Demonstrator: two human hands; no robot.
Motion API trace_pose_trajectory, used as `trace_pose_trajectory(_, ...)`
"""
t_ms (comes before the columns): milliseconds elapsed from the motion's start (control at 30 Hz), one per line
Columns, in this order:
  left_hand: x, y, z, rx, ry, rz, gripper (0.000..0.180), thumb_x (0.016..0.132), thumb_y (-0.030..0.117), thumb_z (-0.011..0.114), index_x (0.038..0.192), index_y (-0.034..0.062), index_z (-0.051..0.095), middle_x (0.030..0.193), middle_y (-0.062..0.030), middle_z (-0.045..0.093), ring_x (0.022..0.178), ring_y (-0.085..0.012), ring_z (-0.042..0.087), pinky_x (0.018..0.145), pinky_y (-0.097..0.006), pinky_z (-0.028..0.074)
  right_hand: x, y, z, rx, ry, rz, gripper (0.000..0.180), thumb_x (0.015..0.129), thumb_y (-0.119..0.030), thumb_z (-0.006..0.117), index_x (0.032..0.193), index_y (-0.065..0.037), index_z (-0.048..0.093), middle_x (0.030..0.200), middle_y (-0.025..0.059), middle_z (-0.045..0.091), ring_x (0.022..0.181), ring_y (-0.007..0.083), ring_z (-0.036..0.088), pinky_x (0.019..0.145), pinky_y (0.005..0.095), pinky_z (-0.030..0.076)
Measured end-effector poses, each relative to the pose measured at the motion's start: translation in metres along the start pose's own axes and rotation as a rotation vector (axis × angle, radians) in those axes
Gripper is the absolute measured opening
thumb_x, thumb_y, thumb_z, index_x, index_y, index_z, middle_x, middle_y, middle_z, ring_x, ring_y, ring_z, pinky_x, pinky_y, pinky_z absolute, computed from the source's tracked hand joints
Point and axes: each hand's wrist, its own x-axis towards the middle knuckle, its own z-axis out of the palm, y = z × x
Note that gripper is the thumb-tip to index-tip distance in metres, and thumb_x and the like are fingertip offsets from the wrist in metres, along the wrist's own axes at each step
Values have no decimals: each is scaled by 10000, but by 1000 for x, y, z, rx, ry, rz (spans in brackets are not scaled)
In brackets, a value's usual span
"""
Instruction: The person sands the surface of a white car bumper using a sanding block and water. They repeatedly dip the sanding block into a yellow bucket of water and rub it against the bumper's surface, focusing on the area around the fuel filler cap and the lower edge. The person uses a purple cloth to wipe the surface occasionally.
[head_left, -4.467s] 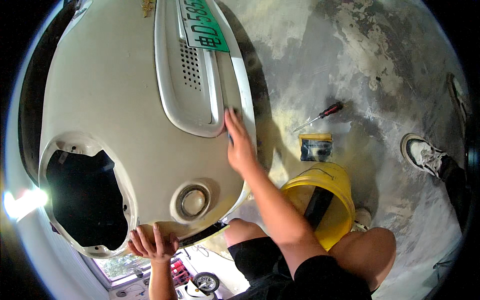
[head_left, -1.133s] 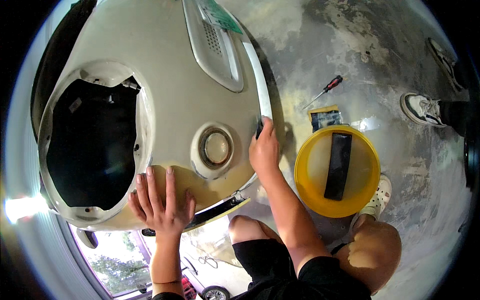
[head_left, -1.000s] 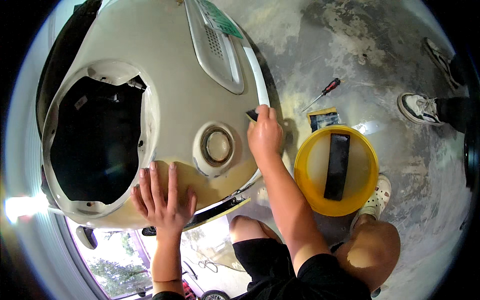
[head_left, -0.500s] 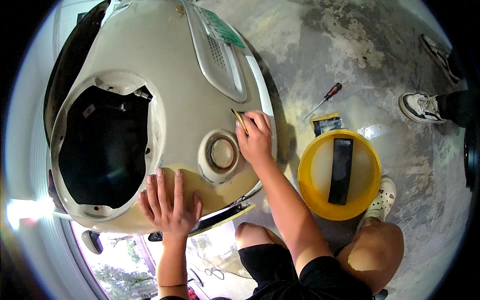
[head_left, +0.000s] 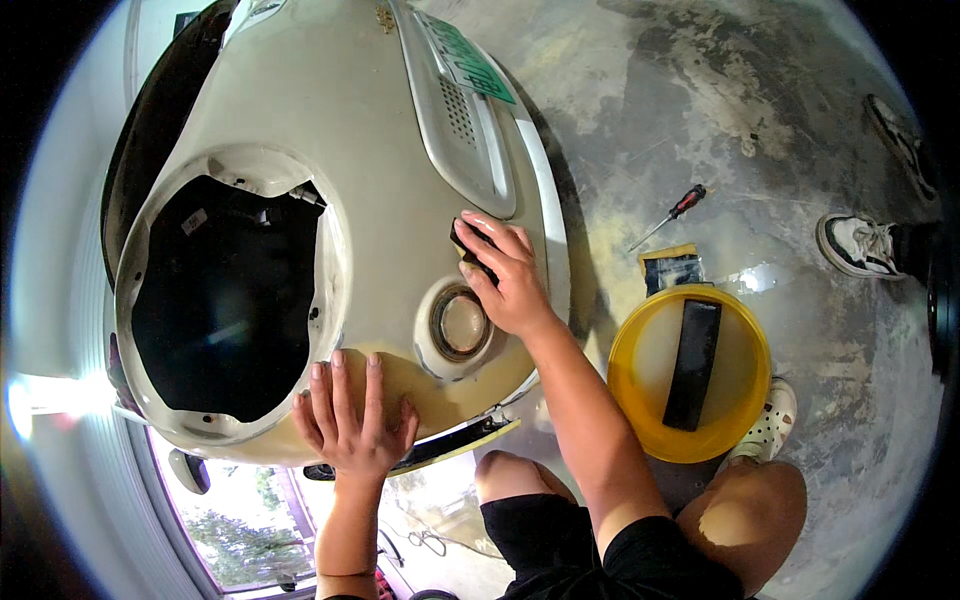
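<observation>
My right hand (head_left: 512,278) presses a piece of black sandpaper (head_left: 463,240) with a tan edge against the beige car body panel (head_left: 385,200). It works just beyond a round recessed housing (head_left: 463,327), and the fingers hide part of the sandpaper. My left hand (head_left: 352,430) lies flat with spread fingers on the tan, sanded-looking patch of the panel. A large dark lamp opening (head_left: 230,300) is cut in the body beside the left fingertips.
To the right stands a yellow bucket (head_left: 618,400) of cloudy water with a long black block (head_left: 692,365) in it. Black and tan sandpaper (head_left: 672,268) and a screwdriver (head_left: 668,217) lie on the concrete floor behind it. Another person's shoe (head_left: 858,245) is at far right.
My right hand has shifted slightly and tilted the sandpaper flatter, so its dark face shows more. The left hand keeps its place on the panel. The whole view has moved a little.
</observation>
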Motion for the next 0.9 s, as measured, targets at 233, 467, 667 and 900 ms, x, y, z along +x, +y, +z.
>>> trace_pose_trajectory(233,-3,-1,1,23,2,5,572,907,501,597,1382,194,685,1490,-174,584,1437,-376,479,1245,-549,188,61,-31,29,-286,47,57,474,982,-314,628,1408,-106,625,1466,33,581,1195,326,514,1077,483,361)
trace_pose_trajectory(467,-2,-4,-2,39,-16,34,614,878,497,615,1399,176,668,1520,-188,552,1442,-400,474,1239,-583,205,47,-36,28,-225,-7,43,530,968,-253,605,1463,-66,565,1505,69,513,1275,356,481,1084,533,366)
trace_pose_trajectory(667,-2,-1,4,11,-1,36,612,870,474,625,1402,173,661,1512,-188,558,1441,-399,473,1238,-585,205,41,-18,26,-152,7,-4,511,1005,-280,605,1477,-88,570,1506,76,579,1225,357,519,1092,504,372)
trace_pose_trajectory(900,-3,-3,1,41,-11,34,581,903,496,580,1393,200,681,1476,-181,592,1422,-383,493,1245,-571,181,100,-45,43,-280,13,110,481,1026,-269,568,1450,-42,571,1519,120,568,1186,371,532,1057,516,402)
